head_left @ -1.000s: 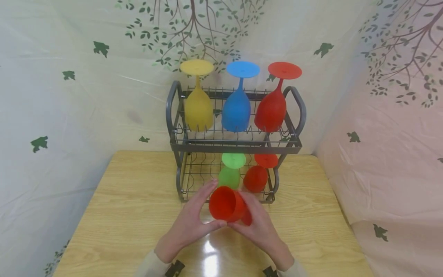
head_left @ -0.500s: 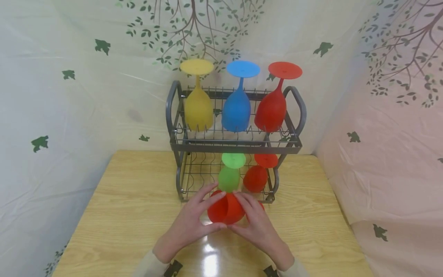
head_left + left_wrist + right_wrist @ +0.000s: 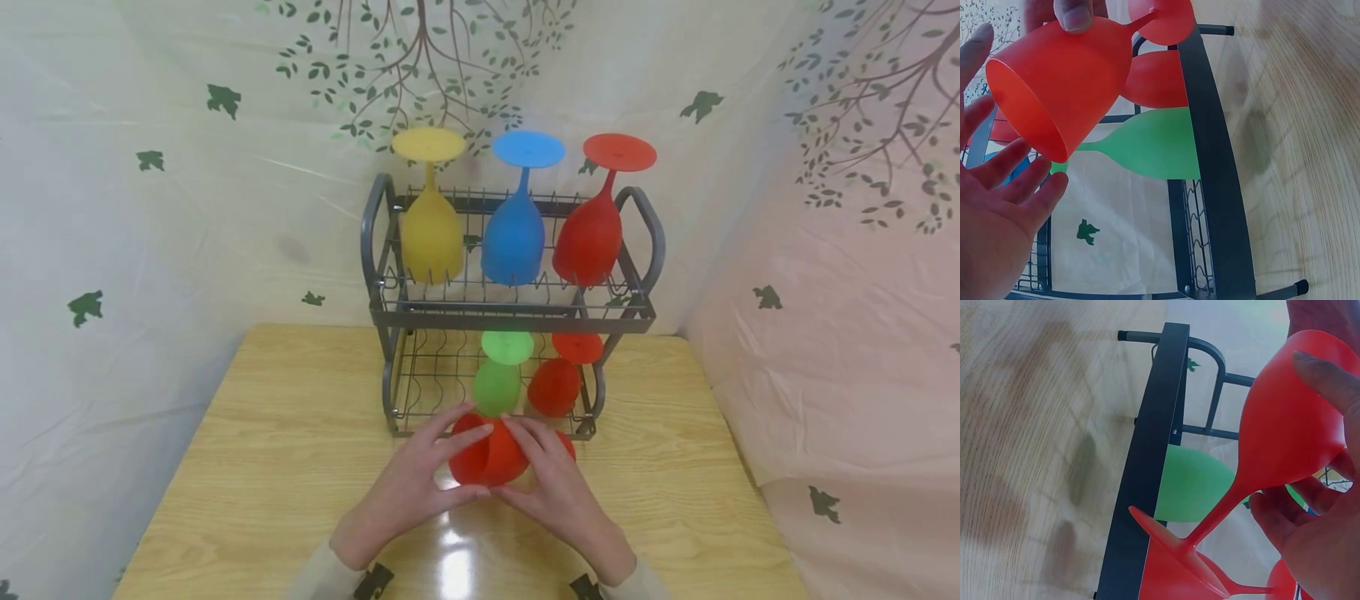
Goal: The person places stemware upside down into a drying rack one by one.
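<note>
A red plastic wine glass (image 3: 508, 454) is held on its side in front of the rack, its mouth toward the left and its foot toward the right. My right hand (image 3: 566, 492) grips the bowl, with the thumb on one side and fingers on the other in the right wrist view. Beside the mouth, my left hand (image 3: 408, 483) has its fingers spread, the fingertips right at the rim (image 3: 1029, 112). Behind the held glass, a green wine glass (image 3: 497, 387) and another red one (image 3: 553, 387) stand upside down on the rack's lower tier.
The dark two-tier dish rack (image 3: 510, 321) stands at the back of the wooden table (image 3: 300, 433). On its upper tier are upside-down yellow (image 3: 431, 237), blue (image 3: 513, 237) and red (image 3: 588, 242) wine glasses. A leaf-patterned cloth (image 3: 300, 167) hangs behind.
The held wine glass has turned so its mouth faces more to the left and its foot shows farther right. Left fingers have come across the rim's front; little moved in the last half second.
</note>
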The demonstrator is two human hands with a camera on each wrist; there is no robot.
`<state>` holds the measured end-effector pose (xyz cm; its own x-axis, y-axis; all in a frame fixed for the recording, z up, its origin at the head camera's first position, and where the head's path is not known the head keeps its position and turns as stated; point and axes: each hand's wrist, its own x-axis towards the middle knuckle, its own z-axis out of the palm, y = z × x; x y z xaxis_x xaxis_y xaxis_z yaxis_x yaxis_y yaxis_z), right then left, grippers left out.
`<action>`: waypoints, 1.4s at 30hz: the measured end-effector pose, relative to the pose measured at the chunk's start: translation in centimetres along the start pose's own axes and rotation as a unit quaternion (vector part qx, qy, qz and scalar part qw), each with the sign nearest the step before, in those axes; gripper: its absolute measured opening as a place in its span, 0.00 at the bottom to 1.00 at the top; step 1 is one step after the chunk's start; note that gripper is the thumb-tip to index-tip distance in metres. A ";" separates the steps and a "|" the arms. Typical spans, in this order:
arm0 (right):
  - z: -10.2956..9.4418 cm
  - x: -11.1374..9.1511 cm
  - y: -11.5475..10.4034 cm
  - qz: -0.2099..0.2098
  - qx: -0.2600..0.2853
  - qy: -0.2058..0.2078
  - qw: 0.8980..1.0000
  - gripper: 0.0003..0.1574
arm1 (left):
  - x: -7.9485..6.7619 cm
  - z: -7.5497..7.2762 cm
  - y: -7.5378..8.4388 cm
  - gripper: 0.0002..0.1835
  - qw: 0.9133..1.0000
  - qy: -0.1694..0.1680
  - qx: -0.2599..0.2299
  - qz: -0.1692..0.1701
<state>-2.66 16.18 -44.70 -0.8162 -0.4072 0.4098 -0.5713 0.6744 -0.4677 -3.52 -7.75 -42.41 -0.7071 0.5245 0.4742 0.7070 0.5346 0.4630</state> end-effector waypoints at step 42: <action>-2.5 -0.7 0.9 -0.079 0.079 0.174 0.978 0.47 | -2.3 0.2 -2.9 0.33 0.962 0.108 -0.229 -0.103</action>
<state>-2.39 18.56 -43.41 -0.6527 -0.2461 0.7165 -0.7171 0.5056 -0.4797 -3.93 -10.37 -44.95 -0.8489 0.2628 0.4585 0.5176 0.2380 0.8218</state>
